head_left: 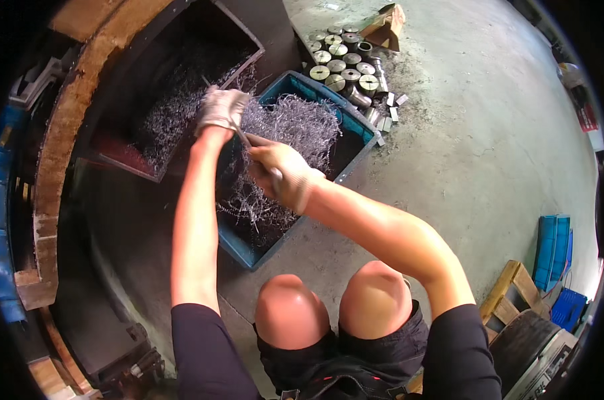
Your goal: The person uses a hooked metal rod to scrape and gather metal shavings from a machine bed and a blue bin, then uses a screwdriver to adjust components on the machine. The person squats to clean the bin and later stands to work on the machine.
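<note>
Head view, left hand: the gloved left hand (222,110) is closed around a thin rod (242,135), above the neighbouring edges of the bin and the crate.
Right hand: the gloved right hand (282,170) is wrapped around the rod's nearer part, over the crate; its fingertips are hidden.
Rod: slants between the two hands, its far end reaching past the left hand toward the bin's right edge.
Blue crate: the crate (235,248) stands on the floor (462,147), one corner toward the knees; tangled metal shavings (299,123) heap toward its far corner and straggle toward the near one.
Dark bin: the bin (114,150) lies left of the crate, more shavings (172,120) along its right edge.
Beyond the crate's far right edge: metal cylinders (335,83) stand clustered on the floor, a brown bag (385,28) beside them.
</note>
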A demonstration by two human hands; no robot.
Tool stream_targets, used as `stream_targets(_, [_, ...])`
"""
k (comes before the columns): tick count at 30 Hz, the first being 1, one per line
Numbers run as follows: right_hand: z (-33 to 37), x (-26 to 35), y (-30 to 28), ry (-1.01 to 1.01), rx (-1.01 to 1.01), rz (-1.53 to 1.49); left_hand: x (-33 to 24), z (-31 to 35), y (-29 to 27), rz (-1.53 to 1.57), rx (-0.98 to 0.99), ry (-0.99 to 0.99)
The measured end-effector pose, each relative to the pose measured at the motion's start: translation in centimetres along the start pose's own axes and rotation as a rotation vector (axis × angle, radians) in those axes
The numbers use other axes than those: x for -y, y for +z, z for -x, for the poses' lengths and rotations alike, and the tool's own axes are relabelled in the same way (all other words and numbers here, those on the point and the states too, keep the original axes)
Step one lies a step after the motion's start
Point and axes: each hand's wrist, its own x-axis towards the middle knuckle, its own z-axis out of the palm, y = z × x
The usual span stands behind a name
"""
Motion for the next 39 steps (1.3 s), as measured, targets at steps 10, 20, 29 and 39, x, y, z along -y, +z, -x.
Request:
stream_targets(10, [11.1,-3.9,-4.1,-0.224,-0.190,0.568,-11.1,4.9,-1.2,0.065,-0.361,0.156])
stream_targets(20, [2.8,0.7,-3.3,-0.192,-0.149,0.175,-5.9,-2.8,0.7,-0.185,0.115,-0.100])
stream_targets(29, [15.8,-1.0,-8.9,-0.238,-0.293,0.881,-19.0,2.8,0.9,0.021,-0.114,0.011])
stream_targets(39, [11.6,-1.7,-8.5,-0.551,-0.341,1.041,-14.8,0.0,-1.0,0.051,-0.294,0.108])
